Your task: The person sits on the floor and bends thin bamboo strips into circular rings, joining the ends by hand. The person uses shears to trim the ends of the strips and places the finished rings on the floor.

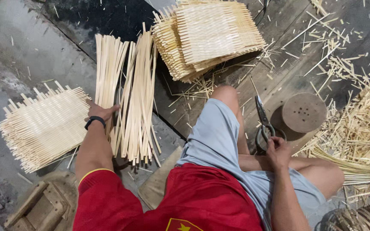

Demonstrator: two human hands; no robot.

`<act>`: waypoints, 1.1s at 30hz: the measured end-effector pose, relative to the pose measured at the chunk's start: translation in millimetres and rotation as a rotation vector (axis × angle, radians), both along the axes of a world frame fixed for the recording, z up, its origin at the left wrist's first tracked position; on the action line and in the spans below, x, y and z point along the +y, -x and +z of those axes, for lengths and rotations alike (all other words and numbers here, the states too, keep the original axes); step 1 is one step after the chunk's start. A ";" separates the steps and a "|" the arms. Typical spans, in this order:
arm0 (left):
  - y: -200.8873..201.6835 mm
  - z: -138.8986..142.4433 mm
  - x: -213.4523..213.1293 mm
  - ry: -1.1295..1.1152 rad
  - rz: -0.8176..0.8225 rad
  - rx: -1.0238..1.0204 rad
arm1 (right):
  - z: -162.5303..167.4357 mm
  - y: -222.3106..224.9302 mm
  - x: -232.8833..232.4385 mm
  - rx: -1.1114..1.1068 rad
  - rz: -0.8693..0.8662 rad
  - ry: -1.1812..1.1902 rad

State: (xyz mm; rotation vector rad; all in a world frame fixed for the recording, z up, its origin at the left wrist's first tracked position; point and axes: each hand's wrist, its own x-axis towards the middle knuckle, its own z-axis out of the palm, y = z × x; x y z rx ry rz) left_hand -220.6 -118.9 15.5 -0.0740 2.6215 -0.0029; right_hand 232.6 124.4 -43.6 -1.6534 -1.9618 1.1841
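Fingers (pixel 110 109) on bamboo strips (pixel 127 94); right hand (pixel 278 152) seemingly gripping scissors (pixel 263 122)

Soft, even light; sharp; faint shadows

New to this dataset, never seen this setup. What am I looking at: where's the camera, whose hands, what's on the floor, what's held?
There is no machine: one camera on a person's head looks down at their own arms and lap as they sit on the floor. The left hand rests on a loose bundle of bamboo strips. The right hand grips the handles of large scissors, which point away from the person. A woven mat stack lies at the left and another stack ahead. A round wooden block and scattered offcuts lie to the right.
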 end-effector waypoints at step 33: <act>-78.2 -15.5 31.0 -0.560 -0.231 0.453 | 14.1 -1.2 -4.6 -0.145 0.113 -0.085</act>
